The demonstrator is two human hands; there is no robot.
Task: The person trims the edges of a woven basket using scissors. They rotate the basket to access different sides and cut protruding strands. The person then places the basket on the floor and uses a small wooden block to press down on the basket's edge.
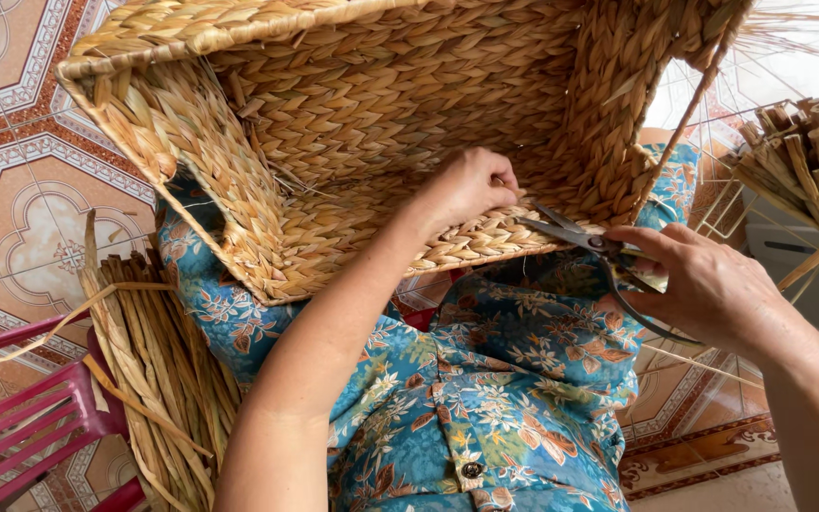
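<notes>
— At the middle: a big woven basket (353,123), tipped on its side across the lap, open mouth toward the camera, straw-coloured braid all over.

— And the hands?

— Left hand (466,190) reaching into the basket, curled shut, fingers pinched on something small at the lower rim; too small to tell what. Forearm running down from the basket's mouth to the bottom edge of the view.

— Right one?

— Right hand (703,284) just beside the basket's lower right corner, closed around the handles of dark scissors (590,242). Blades slightly parted, tips pointing at the rim, right next to the left hand's knuckles. Touching the weave or not: cannot tell.

— Under the basket?

— Blue flowered cloth (504,379) with a button, covering the lap, directly below the basket.

— Further out?

— Left of the basket and lower, a bundle of dried reeds (154,370) lying on the tiled floor (21,190), patterned in red and cream. Beyond the reeds, at the lower left corner, a red plastic chair (21,427). Right of the basket, a second sheaf of cut stalks (817,161), standing upright in a wire frame, well apart from the left hand, near the right wrist.
</notes>
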